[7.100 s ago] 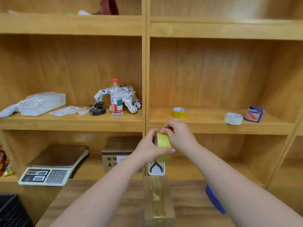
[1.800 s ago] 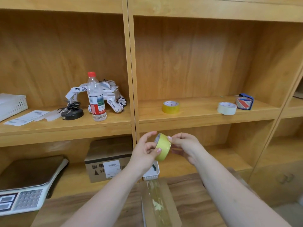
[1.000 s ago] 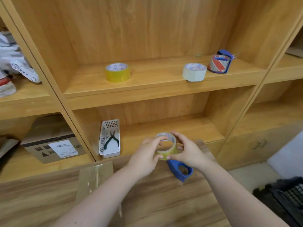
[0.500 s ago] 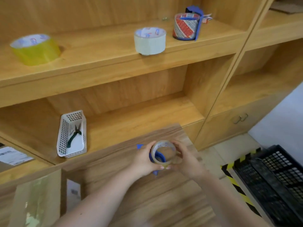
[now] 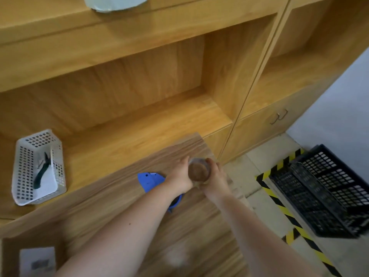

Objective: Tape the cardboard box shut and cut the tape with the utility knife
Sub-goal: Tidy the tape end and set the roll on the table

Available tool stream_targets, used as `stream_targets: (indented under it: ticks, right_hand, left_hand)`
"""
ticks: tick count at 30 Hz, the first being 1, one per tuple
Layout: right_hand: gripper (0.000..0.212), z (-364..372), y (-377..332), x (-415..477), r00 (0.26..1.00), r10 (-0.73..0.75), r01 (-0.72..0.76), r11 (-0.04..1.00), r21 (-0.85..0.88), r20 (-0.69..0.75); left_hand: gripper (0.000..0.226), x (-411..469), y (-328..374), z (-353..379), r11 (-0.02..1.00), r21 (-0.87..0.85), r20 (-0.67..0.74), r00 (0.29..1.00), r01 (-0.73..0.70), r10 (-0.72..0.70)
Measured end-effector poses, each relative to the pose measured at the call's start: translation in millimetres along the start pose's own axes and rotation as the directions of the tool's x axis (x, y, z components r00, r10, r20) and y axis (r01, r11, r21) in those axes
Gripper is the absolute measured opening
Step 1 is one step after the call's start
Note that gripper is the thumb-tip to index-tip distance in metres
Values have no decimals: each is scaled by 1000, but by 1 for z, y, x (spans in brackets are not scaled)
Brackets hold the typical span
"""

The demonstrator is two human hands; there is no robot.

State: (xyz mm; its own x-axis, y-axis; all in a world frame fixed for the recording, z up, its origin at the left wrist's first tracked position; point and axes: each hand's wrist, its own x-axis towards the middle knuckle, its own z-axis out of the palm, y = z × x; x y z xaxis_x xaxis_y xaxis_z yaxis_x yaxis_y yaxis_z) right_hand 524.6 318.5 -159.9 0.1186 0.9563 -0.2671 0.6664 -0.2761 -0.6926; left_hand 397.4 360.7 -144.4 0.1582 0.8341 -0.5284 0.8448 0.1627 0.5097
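Tape roll [image 5: 198,172]: centre-right of frame, low over the counter [image 5: 119,196].
Fingers: I see left hand [image 5: 180,176] and right hand [image 5: 214,179] clasping its rim.
Handling: I judge it light, stiff, slick; grip the rim.

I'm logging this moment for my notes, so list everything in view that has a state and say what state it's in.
tape roll: held between both hands above the table's far right corner
left hand: closed on the roll
right hand: closed on the roll
blue tape dispenser: lying on the table, partly under the left arm
white basket: on the shelf, holding pliers
black crate: on the floor
cabinet door: shut
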Motion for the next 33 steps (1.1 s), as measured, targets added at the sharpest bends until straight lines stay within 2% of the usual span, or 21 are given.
stream_targets:
  ticks: [7,11,16,21,26,33]
  right_hand:
    - [92,10,4,8,999,46,-44,996,-80,29]
    - [91,7,-1,-2,1000,22,-23,996,-89,-4]
    - [78,1,-12,-25,995,-66,71,996,57,-74]
    - [58,-8,-28,-63,990,-112,123,981,147,-80]
    - [46,-11,-48,-112,984,-166,177,965,195,-71]
    - [40,23,-73,-198,981,-188,192,942,274,-42]
  left_hand:
    - [104,12,-10,5,1000,10,13,1000,19,-19]
    - [98,-5,-13,2,997,-64,-43,999,-34,32]
    - [81,-49,-17,-11,979,-76,-136,974,-190,179]
    - [73,-105,-36,-26,964,-67,-187,952,-258,242]
    - [62,-164,-75,-30,930,-242,-321,928,-275,190]
    - [56,-259,-140,-24,935,-275,-362,925,-224,115]
